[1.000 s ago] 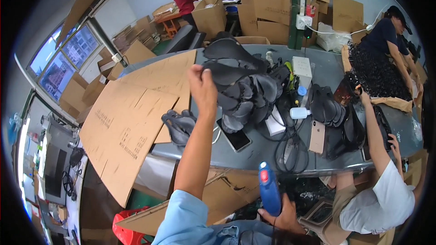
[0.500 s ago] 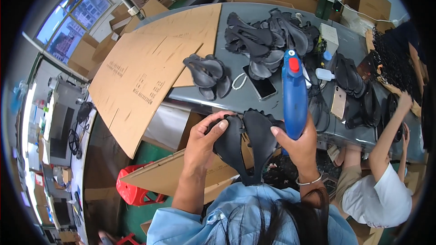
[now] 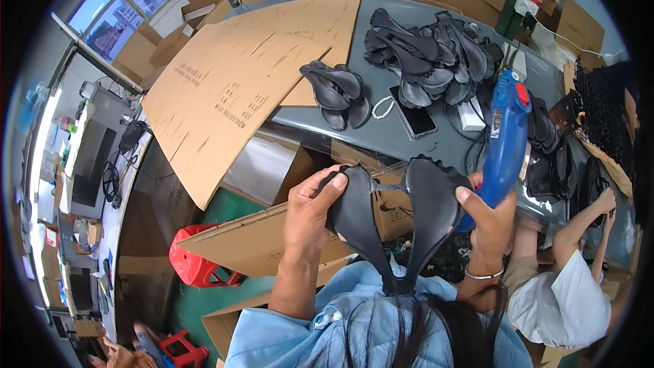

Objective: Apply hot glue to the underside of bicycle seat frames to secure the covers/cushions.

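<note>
In front of my chest hangs a black two-lobed piece [image 3: 355, 208] that looks like a bicycle saddle cover, its narrow end toward my body. The thumb and fingers of my left hand [image 3: 310, 208] pinch the upper corner of its left lobe. My right hand [image 3: 492, 221] grips a blue gun-shaped tool [image 3: 505, 140] with a red button, and its thumb also presses on the right lobe. The tool points away from me, its thin tip at the far end. The lobes stand apart, joined by a thin strip near the top. Most right-hand fingers are hidden.
Ahead on the grey table [image 3: 327, 135] lie a heap of similar black pieces [image 3: 426, 54], a small stack [image 3: 335, 94], a phone [image 3: 413, 116] and a bead bracelet [image 3: 383, 108]. Cardboard sheets [image 3: 225, 88] overhang its left. A red stool [image 3: 194, 259] stands below. Another person [image 3: 562, 293] works at right.
My hands have moved apart, and the two lobes are spread wider. The blue tool has shifted right and tilted with my right hand. The whole view has turned slightly.
</note>
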A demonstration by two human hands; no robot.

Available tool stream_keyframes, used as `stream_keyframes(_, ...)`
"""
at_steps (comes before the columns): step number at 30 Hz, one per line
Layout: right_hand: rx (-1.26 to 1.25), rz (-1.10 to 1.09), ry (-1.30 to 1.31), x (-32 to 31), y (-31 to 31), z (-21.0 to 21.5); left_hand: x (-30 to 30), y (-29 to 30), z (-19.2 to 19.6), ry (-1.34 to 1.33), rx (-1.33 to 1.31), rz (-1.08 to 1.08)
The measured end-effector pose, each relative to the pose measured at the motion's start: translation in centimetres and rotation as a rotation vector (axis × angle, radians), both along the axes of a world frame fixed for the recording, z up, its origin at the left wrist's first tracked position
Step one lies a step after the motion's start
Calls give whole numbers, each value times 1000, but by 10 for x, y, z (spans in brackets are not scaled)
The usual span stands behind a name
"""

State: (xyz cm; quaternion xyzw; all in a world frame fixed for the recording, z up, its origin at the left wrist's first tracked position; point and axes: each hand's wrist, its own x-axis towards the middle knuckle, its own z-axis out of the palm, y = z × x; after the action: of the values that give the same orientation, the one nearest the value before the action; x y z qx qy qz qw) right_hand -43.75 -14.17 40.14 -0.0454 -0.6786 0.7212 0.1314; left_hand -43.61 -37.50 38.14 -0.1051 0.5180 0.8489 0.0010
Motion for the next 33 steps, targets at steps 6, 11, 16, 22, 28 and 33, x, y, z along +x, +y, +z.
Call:
stream_keyframes(6, 21, 50, -49, 3, -4, -5, 2, 10, 19, 73, 59, 103)
stream_keyframes(11, 661, 243, -76, 44, -33, -13, 7, 14, 23, 298, 139, 279)
stream_keyframes(16, 916, 406, 163, 56, -45, -34, 13, 27, 31, 398, 107, 423)
stream_keyframes(22, 996, 406, 218, 54, -45, -31, 14, 30, 27, 458, 40, 457)
stream_keyframes(28, 1001, 430, 229, 51, -46, -23, 13, 30, 21, 491, -24, 430)
stream_keyframes(33, 981, 458, 244, 47, -46, -18, 14, 27, 13, 494, -95, 420)
